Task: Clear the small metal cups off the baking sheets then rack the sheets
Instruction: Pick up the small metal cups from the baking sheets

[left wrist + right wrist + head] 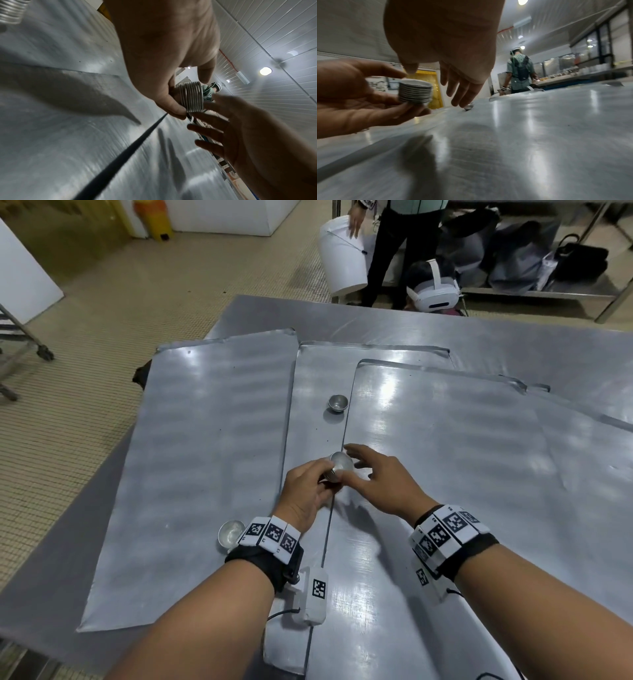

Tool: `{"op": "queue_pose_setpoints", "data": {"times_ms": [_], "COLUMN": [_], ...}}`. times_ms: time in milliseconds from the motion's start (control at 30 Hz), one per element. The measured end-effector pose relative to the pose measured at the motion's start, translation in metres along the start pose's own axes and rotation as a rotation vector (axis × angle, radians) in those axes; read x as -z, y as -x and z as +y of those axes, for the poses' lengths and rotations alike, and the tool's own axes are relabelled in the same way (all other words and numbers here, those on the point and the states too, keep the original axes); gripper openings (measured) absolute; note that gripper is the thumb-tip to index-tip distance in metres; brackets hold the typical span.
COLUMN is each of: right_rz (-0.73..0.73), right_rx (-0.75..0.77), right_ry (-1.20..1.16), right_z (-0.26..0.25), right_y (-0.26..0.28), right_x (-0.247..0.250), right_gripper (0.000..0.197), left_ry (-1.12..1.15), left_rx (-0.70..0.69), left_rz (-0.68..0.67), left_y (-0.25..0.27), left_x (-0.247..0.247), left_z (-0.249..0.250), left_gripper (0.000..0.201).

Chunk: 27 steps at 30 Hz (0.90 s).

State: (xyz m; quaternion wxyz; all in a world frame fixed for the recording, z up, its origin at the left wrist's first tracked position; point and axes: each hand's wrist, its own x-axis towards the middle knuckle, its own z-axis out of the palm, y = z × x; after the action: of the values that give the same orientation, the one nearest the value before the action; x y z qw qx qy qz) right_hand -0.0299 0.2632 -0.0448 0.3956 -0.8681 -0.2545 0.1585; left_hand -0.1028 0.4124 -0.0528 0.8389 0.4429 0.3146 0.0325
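Three overlapping baking sheets lie on the steel table: left sheet (191, 457), middle sheet (315, 371), right sheet (445, 467). My left hand (327, 475) grips a nested stack of small metal cups (340, 469) above the seam between the middle and right sheets; the ribbed stack (191, 97) (415, 92) sits between thumb and fingers. My right hand (358, 462) hovers just right of the stack, fingers (462, 89) spread and empty. A single cup (338, 402) stands farther back on the middle sheet. Another cup (230, 534) rests on the left sheet by my left wrist.
A person holding a white bucket (342, 254) stands beyond the table's far edge, beside a second person wearing a white headset (433, 290). A wheeled rack (20, 337) stands on the floor at far left. Dark bags (534, 251) sit on a low shelf at back right.
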Motion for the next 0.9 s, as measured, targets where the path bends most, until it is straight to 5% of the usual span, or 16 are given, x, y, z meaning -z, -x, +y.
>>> {"op": "queue_pose_setpoints", "data": {"times_ms": [167, 533, 700, 900], "right_rz": [0.098, 0.041, -0.017, -0.013], "right_rx": [-0.127, -0.138, -0.171, -0.172], "right_ry": [0.095, 0.379, 0.426, 0.484], "right_z": [0.022, 0.018, 0.019, 0.017], "right_y": [-0.036, -0.168, -0.197, -0.201], "right_x": [0.010, 0.006, -0.003, -0.010], "right_gripper": [0.042, 0.047, 0.061, 0.048], "left_ry": [0.006, 0.013, -0.007, -0.003], "left_rx": [0.007, 0.007, 0.011, 0.008], "left_rz": [0.030, 0.058, 0.053, 0.065], "left_y": [-0.009, -0.023, -0.023, -0.023], "left_x": [0.009, 0.030, 0.042, 0.052], "left_z": [0.004, 0.028, 0.030, 0.032], "left_gripper": [0.017, 0.006, 0.008, 0.011]}}
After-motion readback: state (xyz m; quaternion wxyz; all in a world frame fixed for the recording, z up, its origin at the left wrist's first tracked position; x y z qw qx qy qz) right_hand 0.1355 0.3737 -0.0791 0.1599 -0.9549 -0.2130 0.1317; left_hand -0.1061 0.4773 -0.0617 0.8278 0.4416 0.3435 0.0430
